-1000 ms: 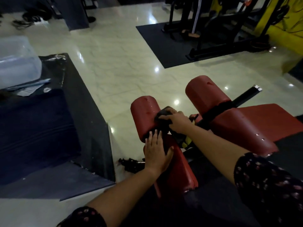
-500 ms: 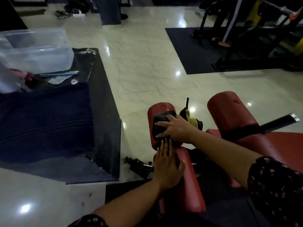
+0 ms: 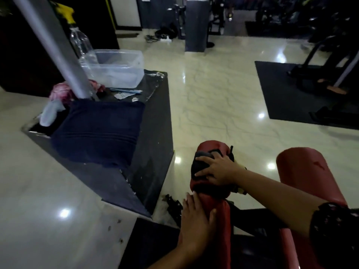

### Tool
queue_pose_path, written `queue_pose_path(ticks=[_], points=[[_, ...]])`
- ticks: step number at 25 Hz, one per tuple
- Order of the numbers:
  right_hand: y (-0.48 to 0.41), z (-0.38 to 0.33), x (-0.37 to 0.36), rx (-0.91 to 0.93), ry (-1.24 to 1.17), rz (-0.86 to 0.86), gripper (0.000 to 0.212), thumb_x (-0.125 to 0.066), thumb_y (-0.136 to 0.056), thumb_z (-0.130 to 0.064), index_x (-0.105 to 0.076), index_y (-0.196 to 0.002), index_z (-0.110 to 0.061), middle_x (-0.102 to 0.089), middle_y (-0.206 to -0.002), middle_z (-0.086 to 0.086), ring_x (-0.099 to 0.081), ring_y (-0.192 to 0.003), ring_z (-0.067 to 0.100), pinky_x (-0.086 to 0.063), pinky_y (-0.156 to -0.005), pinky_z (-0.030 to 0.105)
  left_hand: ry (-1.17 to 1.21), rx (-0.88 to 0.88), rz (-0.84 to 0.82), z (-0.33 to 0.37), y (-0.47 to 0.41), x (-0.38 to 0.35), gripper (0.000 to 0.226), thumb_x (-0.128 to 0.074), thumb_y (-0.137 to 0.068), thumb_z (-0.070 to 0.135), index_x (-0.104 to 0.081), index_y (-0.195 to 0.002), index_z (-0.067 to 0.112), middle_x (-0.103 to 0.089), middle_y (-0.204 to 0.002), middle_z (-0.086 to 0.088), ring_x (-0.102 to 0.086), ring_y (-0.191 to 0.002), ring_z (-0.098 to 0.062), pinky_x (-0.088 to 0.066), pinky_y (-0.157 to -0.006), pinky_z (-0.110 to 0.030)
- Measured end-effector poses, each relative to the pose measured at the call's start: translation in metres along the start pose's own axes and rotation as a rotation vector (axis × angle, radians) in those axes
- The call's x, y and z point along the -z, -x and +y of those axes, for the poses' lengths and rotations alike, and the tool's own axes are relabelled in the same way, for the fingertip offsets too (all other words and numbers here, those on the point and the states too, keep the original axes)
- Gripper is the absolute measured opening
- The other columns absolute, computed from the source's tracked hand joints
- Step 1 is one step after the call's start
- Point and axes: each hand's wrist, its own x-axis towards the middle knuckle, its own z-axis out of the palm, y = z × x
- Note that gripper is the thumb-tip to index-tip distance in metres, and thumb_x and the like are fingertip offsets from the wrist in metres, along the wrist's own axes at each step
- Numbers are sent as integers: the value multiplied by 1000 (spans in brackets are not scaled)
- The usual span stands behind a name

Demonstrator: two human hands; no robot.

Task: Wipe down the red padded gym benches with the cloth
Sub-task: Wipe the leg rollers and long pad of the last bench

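Pressing down on a dark cloth, the right hand lies palm down with its fingers spread and nearly straight over the fabric. It pushes on the cloth without pinching it. The cloth sits on top of the left red roller pad, at about five o'clock in the view.

At six o'clock from the cloth, the left hand rests flat, fingers straight and together, on the long red pad. Its fingertips reach close to the roller's lower edge. A dark flowered sleeve covers the right arm above the forearm.

At three o'clock from the cloth, apart from it, stands a second red roller pad.

At nine to ten o'clock is a black block with a navy towel spread over its near end. Beyond the towel, toward eleven o'clock, a blue pen lies in front of a clear plastic tub. A grey pole slants up beside the tub, with a pink bundle of fabric at its foot.

Pale marble floor stretches toward twelve o'clock, and a black mat lies at two o'clock.
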Motion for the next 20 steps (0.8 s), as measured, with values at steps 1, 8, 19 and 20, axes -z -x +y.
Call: queue_pose_path(ticks=[1,8,19,20], points=[[-2,-4,3,38,56,24,42,-36,-99,-42,-38,-140,-55,-10,-161,-7,-23,-136,40,-39,-97,54,-2,35,-9,4,3,0,92,-16,-91,73,11,-156,13,13,-164,-10,10,-151,-26,-2,-121,-38],[-43,-50,21,86,298,-3,40,-49,-96,-41,-53,-134,-27,-38,-142,1,-40,-119,36,-43,-83,49,-3,80,-7,10,4,-1,84,-34,-99,55,7,-157,11,9,-165,-8,6,-152,-22,-3,-121,-35],[52,13,-76,-420,-518,279,43,-50,-97,-41,-46,-139,-47,-28,-152,2,-47,-119,39,-43,-103,42,-143,83,90,36,-5,2,87,-27,-89,54,6,-156,10,6,-165,-11,6,-152,-26,2,-121,-49],[53,15,-84,-471,-596,261,43,-51,-97,-39,-48,-139,-45,-34,-147,3,-50,-116,38,-42,-103,40,-135,64,99,38,-8,0,86,-30,-91,55,6,-156,11,5,-165,-11,5,-152,-26,-1,-122,-49]])
